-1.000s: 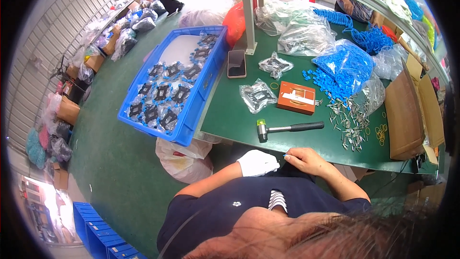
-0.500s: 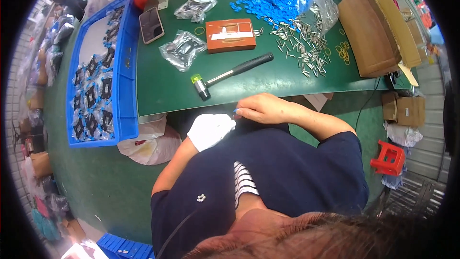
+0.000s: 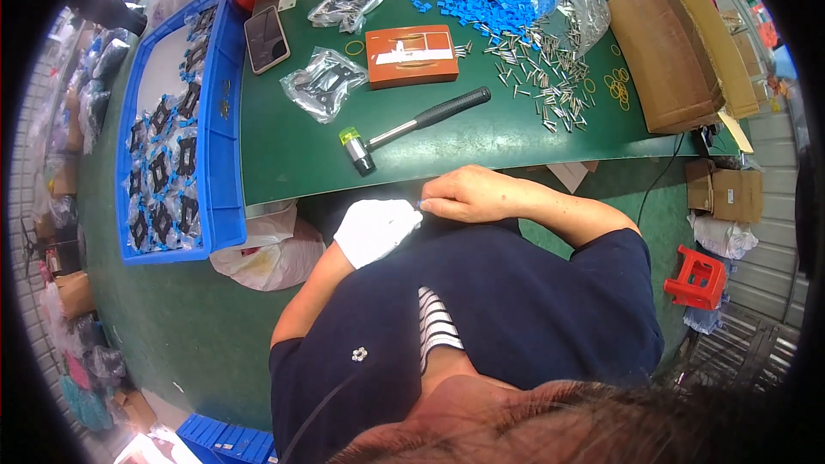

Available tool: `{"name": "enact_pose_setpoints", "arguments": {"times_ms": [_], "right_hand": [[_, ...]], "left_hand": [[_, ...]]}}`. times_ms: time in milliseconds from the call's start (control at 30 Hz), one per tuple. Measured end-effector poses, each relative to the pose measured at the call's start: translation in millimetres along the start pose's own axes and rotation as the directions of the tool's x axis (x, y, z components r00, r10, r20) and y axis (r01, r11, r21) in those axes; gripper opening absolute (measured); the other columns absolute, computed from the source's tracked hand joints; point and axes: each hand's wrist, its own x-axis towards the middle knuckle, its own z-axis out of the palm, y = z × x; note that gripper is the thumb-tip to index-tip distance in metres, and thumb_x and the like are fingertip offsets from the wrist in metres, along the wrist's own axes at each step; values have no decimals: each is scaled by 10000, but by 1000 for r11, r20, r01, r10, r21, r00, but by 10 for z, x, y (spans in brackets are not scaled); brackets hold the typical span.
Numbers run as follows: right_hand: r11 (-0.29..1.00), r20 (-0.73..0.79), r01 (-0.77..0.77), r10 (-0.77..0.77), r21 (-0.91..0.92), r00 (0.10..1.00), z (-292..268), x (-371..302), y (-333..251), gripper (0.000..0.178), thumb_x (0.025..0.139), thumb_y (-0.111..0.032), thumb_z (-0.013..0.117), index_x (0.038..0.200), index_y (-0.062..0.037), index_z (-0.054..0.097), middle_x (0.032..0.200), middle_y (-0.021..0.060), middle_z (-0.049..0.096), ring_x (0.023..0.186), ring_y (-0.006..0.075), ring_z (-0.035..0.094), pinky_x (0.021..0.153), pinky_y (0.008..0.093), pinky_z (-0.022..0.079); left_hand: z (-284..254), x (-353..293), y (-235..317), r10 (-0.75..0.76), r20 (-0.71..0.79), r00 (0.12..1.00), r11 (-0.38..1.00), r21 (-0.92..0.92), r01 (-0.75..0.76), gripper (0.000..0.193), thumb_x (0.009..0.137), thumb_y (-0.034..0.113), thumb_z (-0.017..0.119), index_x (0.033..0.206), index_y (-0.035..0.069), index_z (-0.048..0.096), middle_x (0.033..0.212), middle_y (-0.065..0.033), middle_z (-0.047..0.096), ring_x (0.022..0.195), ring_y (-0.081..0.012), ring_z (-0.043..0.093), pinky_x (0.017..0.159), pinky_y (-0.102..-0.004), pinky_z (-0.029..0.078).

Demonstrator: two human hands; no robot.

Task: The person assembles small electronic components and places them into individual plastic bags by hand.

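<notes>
My left hand (image 3: pixel 378 232), in a white glove, is closed in front of my body, just below the table's near edge. Bare and closed in a pinch, my right hand (image 3: pixel 468 194) meets it fingertip to fingertip. A tiny bluish bit shows between them at my right fingertips; the rest of what they hold is hidden. Closest to the hands on the table lies a mallet (image 3: pixel 412 128) with a black grip, its head having one yellow-green and one black face. Beyond it are an orange-brown box (image 3: pixel 411 77) and a bagged black part (image 3: pixel 324 84).
A blue crate (image 3: pixel 225 150) of bagged black parts stands left, by a phone (image 3: pixel 266 40). Metal pins (image 3: pixel 563 94), blue plastic pieces (image 3: pixel 473 9) and yellow rubber bands (image 3: pixel 617 88) lie at the back right, near an open cardboard box (image 3: pixel 657 56). A red stool (image 3: pixel 698 278) stands right.
The view has shifted slightly, so the table things sit a little higher and further left. Both hands stay together, and the blue bit between them shows less than before.
</notes>
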Motion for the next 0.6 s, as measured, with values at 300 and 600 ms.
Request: {"name": "enact_pose_setpoints", "arguments": {"times_ms": [300, 600], "right_hand": [[997, 67, 4, -9, 80, 998, -57, 30, -32, 345, 1037, -344, 517, 946, -31, 628, 884, 209, 667, 862, 419, 643, 794, 509, 497], [998, 198, 52, -56, 24, 979, -119, 51, -33, 376, 1054, -360, 501, 932, -28, 628, 851, 188, 647, 823, 378, 630, 770, 474, 495]], "left_hand": [[-11, 15, -22, 51, 26, 998, 997, 63, -53, 269, 994, 296, 544, 857, 118, 693, 768, -95, 673, 688, -318, 643, 615, -418, 492], [64, 42, -21, 132, 83, 988, 969, 201, -146, 232, 963, 287, 567, 829, 124, 663, 736, -103, 645, 667, -328, 636, 592, -445, 477]]}}
